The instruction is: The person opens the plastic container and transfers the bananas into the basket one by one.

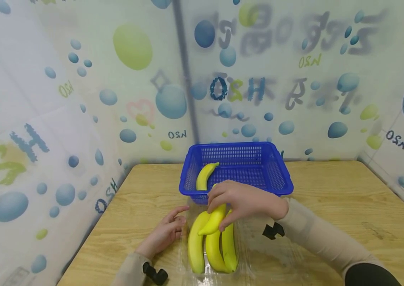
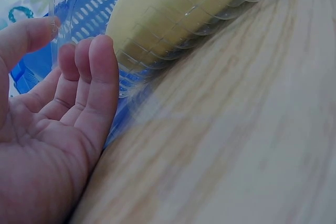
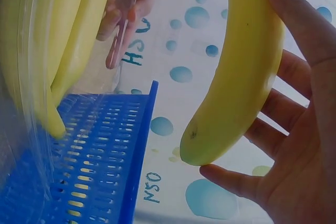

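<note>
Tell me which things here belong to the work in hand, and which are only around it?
In the work:
banana in the right hand
three bananas in the clear box
blue basket with a banana inside
left hand beside the box

Probably only around:
wooden table
patterned wall
black wrist pieces

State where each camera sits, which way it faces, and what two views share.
Head: on the head, facing forward and down; left hand, right hand, sleeves, bananas and basket show.
Left wrist: worn there, facing the ridged tray; only the left hand shows.
Right wrist: worn there, facing the held banana; the right hand shows, the left partly.
Both wrist views share the basket.
</note>
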`<state>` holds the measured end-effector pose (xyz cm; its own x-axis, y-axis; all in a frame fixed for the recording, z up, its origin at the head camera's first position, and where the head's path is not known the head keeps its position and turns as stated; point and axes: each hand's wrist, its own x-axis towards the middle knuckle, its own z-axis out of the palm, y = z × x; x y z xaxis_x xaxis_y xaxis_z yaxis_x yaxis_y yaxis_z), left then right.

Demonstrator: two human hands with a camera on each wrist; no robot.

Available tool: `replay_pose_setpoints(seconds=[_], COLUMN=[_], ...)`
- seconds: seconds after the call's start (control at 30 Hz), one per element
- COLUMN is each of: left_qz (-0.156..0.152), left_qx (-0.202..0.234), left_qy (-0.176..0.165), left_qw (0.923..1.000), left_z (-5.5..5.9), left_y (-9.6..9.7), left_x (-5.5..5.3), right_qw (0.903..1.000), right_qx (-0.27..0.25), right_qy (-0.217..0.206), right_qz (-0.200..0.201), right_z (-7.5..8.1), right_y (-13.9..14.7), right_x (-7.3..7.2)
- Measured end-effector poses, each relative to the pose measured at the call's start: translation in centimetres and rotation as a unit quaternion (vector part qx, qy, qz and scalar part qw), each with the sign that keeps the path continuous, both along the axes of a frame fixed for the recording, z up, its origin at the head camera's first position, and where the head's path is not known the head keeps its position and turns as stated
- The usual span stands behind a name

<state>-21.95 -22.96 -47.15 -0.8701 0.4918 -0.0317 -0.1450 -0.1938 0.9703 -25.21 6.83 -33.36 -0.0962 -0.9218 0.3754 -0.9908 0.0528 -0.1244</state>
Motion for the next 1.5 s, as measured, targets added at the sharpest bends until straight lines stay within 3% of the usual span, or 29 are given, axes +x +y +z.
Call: replay_pose_setpoints(seconds=[0.37, 0.6, 0.8, 1.23, 1.5], left_qz=[-0.001, 0.000, -0.001, -0.003, 0.001], left_qx=[0.002, 0.005, 0.004, 0.010, 0.003], left_qy=[0.000, -0.004, 0.000, 0.003, -0.002], left_qw=[1.0000, 1.0000, 1.0000, 0.9999, 1.0000], left_z=[0.1, 0.1, 0.1, -0.1, 0.2], left_y=[-0.1, 0.0, 0.0, 0.0, 0.1], left_x=[0.0, 0.1, 0.1, 0.2, 0.2], right_qw=[0.9998, 0.9999, 0.9992, 0.9954, 0.9871], right_qx=[-0.015, -0.015, -0.027, -0.027, -0.019], right_qy=[-0.015, -0.003, -0.029, -0.070, -0.104], right_qz=[0.006, 0.007, 0.009, -0.060, -0.120], right_z=[0.6, 0.8, 0.8, 0.3, 0.2], right_y=[0.5, 0.9, 1.4, 3.1, 4.2], right_x=[-1.0, -1.8, -2.7, -4.1, -4.8])
